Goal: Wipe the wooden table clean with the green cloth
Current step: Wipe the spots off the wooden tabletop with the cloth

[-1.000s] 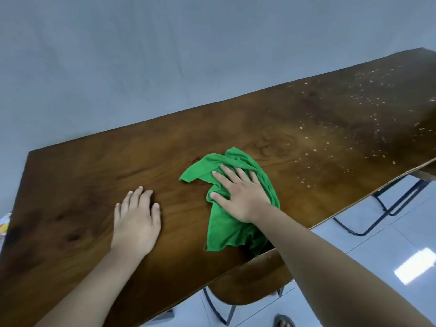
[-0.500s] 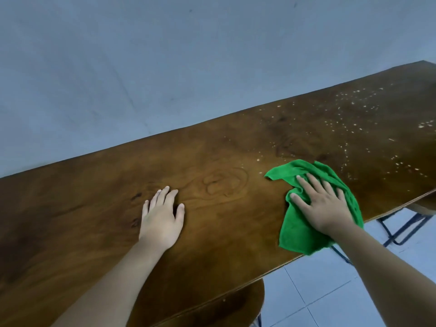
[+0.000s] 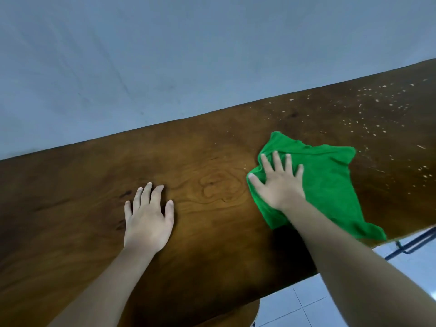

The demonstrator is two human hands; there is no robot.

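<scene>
The dark wooden table (image 3: 212, 147) runs across the view from lower left to upper right. A crumpled green cloth (image 3: 330, 180) lies on it at right of centre, its lower corner reaching the near edge. My right hand (image 3: 278, 182) presses flat on the cloth's left part, fingers spread. My left hand (image 3: 148, 218) rests palm down on the bare wood to the left, holding nothing. Pale crumbs (image 3: 382, 107) are scattered over the table's far right part, beyond the cloth.
A plain grey-blue wall (image 3: 188, 55) stands right behind the table's far edge. Below the near edge at right are pale floor tiles (image 3: 306, 305) and a dark metal chair frame (image 3: 415, 244). A wooden seat (image 3: 243, 315) shows under the table edge.
My right hand has slid the cloth to the right along the table and then up toward the far edge, spreading it wider. My left hand stays flat on the wood. The view has shifted right.
</scene>
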